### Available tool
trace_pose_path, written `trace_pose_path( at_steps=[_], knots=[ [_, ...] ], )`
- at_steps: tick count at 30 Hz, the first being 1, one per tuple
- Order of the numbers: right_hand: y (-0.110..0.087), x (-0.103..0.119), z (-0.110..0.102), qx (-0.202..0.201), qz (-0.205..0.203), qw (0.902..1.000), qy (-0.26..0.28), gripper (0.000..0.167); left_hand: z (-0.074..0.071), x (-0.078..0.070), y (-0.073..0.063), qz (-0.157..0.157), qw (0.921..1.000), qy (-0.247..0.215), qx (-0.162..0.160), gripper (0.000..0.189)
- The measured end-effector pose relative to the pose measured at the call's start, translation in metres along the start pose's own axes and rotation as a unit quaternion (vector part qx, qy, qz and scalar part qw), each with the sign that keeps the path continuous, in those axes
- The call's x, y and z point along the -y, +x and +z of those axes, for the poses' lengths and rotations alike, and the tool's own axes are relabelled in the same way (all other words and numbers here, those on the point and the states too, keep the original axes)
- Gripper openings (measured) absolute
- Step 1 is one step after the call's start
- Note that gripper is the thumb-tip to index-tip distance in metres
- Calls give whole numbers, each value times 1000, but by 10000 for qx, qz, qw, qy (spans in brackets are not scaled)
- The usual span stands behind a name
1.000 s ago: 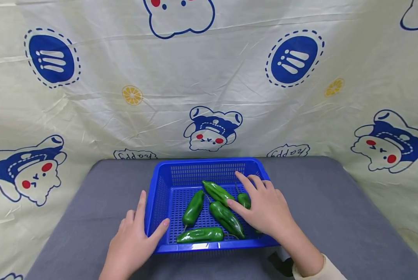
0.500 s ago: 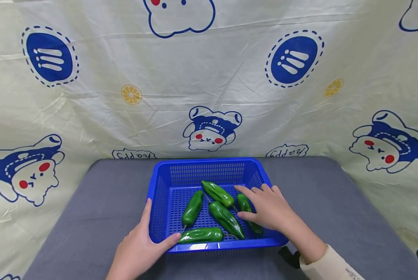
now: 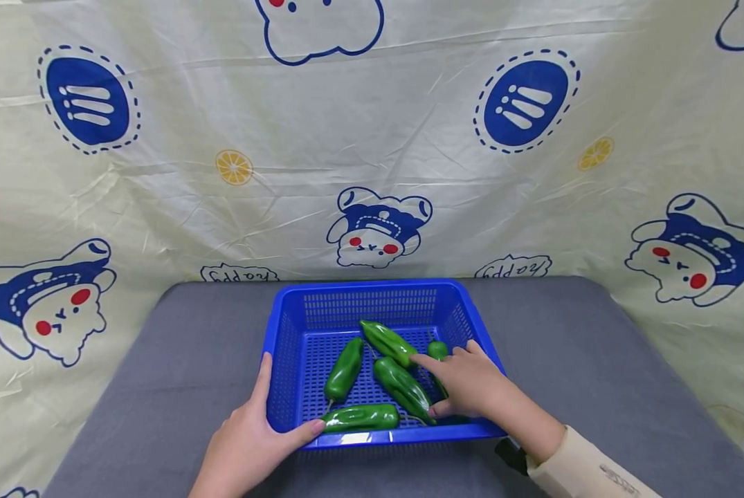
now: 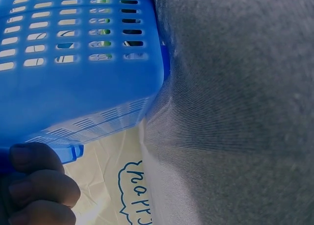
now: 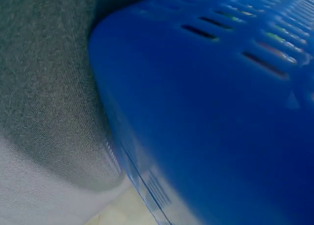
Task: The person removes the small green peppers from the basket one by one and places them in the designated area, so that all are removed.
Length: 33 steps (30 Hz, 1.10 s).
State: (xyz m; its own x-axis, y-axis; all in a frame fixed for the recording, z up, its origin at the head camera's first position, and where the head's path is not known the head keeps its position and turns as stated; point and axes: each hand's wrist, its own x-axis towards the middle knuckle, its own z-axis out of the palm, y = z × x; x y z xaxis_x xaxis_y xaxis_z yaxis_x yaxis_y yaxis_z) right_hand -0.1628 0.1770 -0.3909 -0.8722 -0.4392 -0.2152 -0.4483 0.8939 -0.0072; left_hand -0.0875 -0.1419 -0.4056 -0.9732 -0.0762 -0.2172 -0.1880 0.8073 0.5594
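Observation:
Several green chili peppers [image 3: 345, 370] lie in a blue plastic basket [image 3: 368, 437] on the grey cloth. My left hand [image 3: 250, 432] grips the front-left corner of the basket, thumb over the rim; its curled fingers [image 4: 44, 186] show beneath the rim in the left wrist view. My right hand [image 3: 474, 387] reaches over the right wall into the basket, index finger and thumb spread apart. It partly covers the rightmost pepper [image 3: 437, 351]. Its index fingertip is right at the upper pepper [image 3: 388, 342], its thumb near the tip of the middle pepper [image 3: 403, 387].
A grey cloth [image 3: 596, 387] covers the table around the basket. Behind stands a pale curtain [image 3: 297, 138] printed with cartoon bears. In the right wrist view, the basket's slotted wall [image 5: 186, 102] fills most of the picture.
My left hand has moved right onto the basket's corner and now grips it. My right hand has come lower and nearer the front; the rightmost pepper has shifted slightly.

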Motion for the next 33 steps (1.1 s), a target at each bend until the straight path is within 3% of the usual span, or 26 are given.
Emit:
trace_pose_path(
  at_steps=[19, 25, 33],
  knots=[
    [10, -2, -2, -75, -245, 9963, 818, 85, -1, -1, 1, -47, 9999, 107, 16, 136],
    [19, 0, -5, 96, -531, 9893, 1353, 87, -1, -2, 2, -64, 9999, 100, 41, 136],
    [32, 1, 6, 487, -919, 9846, 1406, 88, -1, -1, 1, 71, 9999, 137, 13, 136]
  ],
)
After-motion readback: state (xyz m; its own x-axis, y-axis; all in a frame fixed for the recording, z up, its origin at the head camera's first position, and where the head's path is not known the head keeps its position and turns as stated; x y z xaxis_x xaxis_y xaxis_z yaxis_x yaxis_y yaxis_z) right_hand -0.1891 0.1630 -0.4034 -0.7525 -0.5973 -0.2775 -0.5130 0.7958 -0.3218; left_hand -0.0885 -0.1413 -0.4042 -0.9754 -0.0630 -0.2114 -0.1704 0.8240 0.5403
